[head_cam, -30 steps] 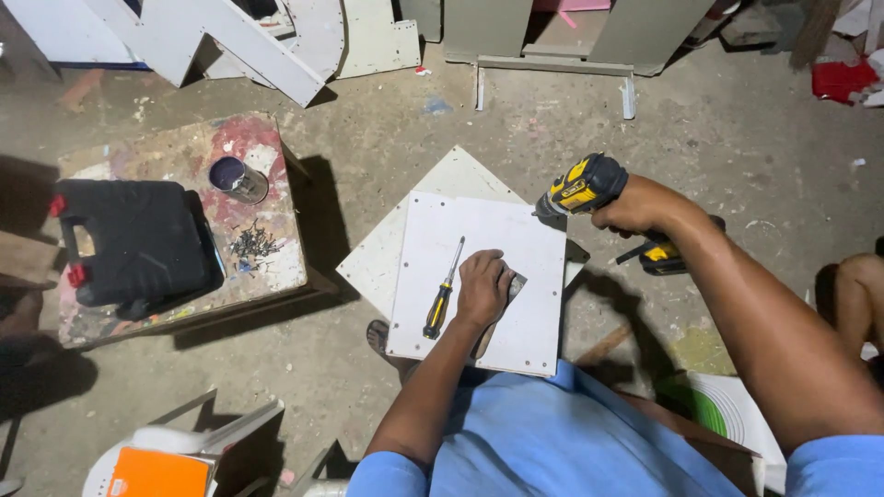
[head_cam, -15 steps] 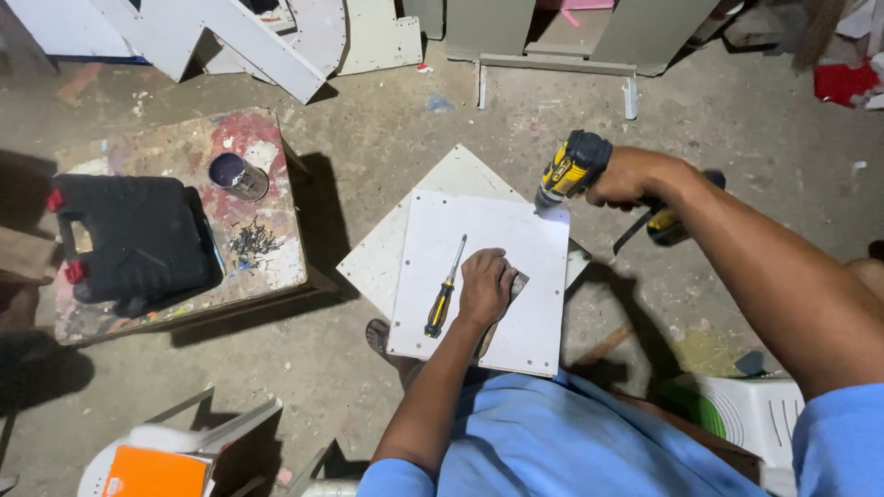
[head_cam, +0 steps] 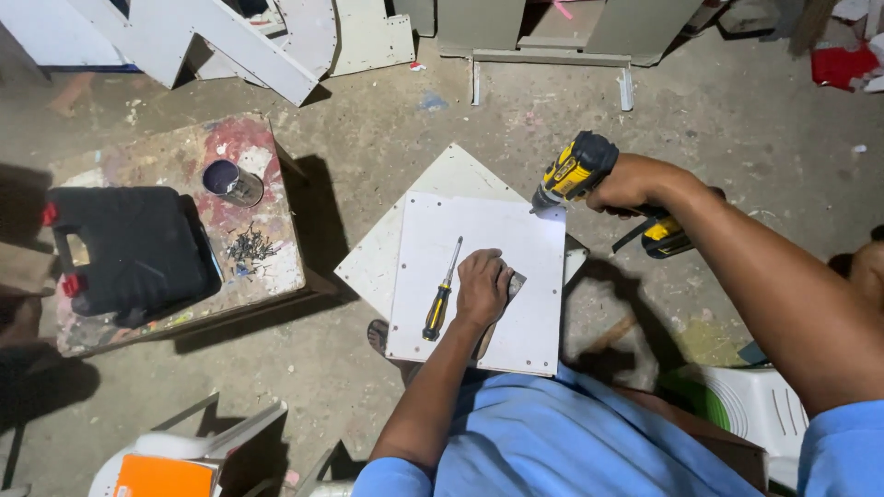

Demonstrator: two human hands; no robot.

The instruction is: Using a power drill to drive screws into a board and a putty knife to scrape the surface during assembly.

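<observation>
A white rectangular panel [head_cam: 479, 239] lies on a larger pale board [head_cam: 387, 262] on the concrete floor. My left hand [head_cam: 482, 286] presses flat on the panel, over a small grey object [head_cam: 516, 283]. A yellow-and-black screwdriver [head_cam: 440, 294] lies on the panel just left of that hand. My right hand [head_cam: 635, 181] grips a yellow-and-black cordless drill [head_cam: 582, 170], whose tip touches the panel's far right corner.
A low paint-stained table [head_cam: 253, 161] at left holds a black tool case [head_cam: 129, 248], a small tin can [head_cam: 231, 181] and a scatter of dark screws [head_cam: 249, 247]. White cut-out boards [head_cam: 230, 41] lean at the back. A white plastic chair [head_cam: 198, 451] stands near left.
My right hand has swung the drill left and down, bringing its tip onto the panel's far right corner. My left hand has stayed pressed on the panel.
</observation>
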